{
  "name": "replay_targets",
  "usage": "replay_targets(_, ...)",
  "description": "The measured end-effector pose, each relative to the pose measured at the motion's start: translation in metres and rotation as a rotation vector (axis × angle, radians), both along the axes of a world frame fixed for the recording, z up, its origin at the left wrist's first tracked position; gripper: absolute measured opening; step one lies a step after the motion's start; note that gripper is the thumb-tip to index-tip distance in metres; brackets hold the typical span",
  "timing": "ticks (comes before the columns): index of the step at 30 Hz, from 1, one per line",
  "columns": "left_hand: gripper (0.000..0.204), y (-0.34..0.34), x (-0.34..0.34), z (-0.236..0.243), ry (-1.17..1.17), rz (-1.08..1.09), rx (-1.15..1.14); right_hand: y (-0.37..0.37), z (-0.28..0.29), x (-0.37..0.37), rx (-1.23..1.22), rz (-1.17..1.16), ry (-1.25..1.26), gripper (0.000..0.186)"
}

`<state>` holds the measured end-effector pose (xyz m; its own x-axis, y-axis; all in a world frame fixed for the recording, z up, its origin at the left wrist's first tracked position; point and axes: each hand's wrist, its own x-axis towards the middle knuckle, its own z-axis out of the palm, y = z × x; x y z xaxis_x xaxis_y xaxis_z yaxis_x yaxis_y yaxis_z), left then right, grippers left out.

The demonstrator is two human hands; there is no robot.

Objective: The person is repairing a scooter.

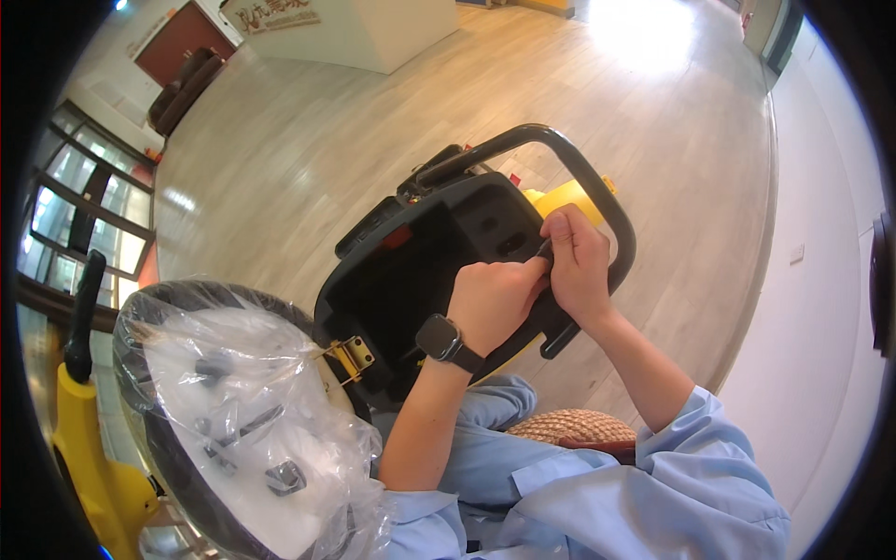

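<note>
At the right rim of a black open compartment, both hands meet. My left hand, with a dark watch on the wrist, has curled fingers; my right hand pinches close beside it. A small dark piece shows between them, mostly hidden by the fingers. A black curved bar arches past my hands, beside a yellow part. At lower left an opened lid or seat, wrapped in clear plastic, joins the compartment by a brass-coloured hinge.
A yellow post with a black lever stands at the far left. A woven round seat is under me. Beyond are a wood-look floor, a white counter, a dark sofa and a white wall on the right.
</note>
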<state>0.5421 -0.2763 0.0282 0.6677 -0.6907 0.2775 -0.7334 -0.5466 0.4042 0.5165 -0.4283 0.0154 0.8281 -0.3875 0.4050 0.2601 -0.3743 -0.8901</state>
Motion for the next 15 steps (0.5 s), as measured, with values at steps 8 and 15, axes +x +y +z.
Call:
replay_targets(8,0.014,0.056,-0.046,0.009,0.084,0.335,0.076,0.000,0.000,0.000,-0.009,-0.017,-0.047,0.027)
replay_targets(15,0.015,0.069,-0.042,0.010,0.100,0.430,0.129,-0.003,-0.003,0.001,-0.032,0.035,-0.010,0.020)
